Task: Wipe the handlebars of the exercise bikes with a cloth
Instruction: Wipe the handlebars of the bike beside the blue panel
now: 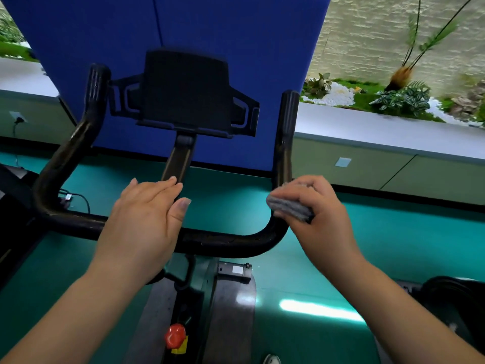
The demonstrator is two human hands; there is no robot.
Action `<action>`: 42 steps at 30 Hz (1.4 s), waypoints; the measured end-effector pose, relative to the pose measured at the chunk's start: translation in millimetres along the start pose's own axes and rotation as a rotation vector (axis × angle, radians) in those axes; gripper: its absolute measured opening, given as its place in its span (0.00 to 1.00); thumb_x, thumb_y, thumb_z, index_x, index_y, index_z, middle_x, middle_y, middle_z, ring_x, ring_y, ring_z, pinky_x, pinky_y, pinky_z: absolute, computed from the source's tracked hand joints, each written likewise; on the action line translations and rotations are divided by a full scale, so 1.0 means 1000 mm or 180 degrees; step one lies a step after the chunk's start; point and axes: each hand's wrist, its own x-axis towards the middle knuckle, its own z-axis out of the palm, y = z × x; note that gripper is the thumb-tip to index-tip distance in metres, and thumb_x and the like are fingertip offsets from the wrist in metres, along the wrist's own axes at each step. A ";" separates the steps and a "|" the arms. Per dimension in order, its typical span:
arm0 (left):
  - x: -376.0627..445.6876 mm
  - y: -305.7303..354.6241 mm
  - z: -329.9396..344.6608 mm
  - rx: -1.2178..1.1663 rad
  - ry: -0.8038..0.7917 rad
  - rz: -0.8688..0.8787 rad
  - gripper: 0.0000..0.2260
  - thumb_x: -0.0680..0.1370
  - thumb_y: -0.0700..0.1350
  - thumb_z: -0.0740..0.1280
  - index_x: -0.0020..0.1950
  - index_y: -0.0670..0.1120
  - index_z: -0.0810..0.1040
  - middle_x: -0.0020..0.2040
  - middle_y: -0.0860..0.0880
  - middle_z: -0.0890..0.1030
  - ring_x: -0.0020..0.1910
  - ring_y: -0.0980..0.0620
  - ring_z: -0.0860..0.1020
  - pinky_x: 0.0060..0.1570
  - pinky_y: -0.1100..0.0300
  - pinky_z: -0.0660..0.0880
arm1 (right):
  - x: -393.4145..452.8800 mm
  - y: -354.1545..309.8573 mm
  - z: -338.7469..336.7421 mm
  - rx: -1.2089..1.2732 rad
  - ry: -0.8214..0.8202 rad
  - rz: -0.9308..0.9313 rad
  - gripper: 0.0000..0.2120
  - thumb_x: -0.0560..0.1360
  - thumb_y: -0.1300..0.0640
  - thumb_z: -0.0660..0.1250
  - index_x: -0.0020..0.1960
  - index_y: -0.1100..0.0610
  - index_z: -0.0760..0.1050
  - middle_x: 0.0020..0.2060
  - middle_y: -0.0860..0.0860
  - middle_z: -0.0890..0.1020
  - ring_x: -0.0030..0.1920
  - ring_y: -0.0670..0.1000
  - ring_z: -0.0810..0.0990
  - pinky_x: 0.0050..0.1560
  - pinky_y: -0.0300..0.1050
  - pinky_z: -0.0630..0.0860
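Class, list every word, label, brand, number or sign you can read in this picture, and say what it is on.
No text can be read.
Pale label on the bike frame: too blurred to read.
Yellow tag under the red knob: no legible marking.
Tablet holder and handlebar: no visible lettering.

The handlebar (pixel 223 239) is coated in black, slightly glossy, scuffed foam or rubber. A grey, fuzzy cloth (pixel 290 207) is pressed against its right bend. Above it, a matt black plastic holder (pixel 186 90) is backed by a blue fabric panel (pixel 210 27). Below it, the green floor (pixel 367 245) is seen smooth and shiny.
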 end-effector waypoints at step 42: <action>-0.024 -0.015 -0.006 -0.0243 -0.0169 0.0085 0.27 0.81 0.55 0.45 0.74 0.44 0.66 0.73 0.48 0.67 0.73 0.48 0.63 0.73 0.47 0.57 | -0.032 -0.032 0.024 0.0025 0.0053 -0.0001 0.15 0.67 0.70 0.75 0.51 0.58 0.82 0.49 0.50 0.74 0.51 0.36 0.73 0.48 0.20 0.67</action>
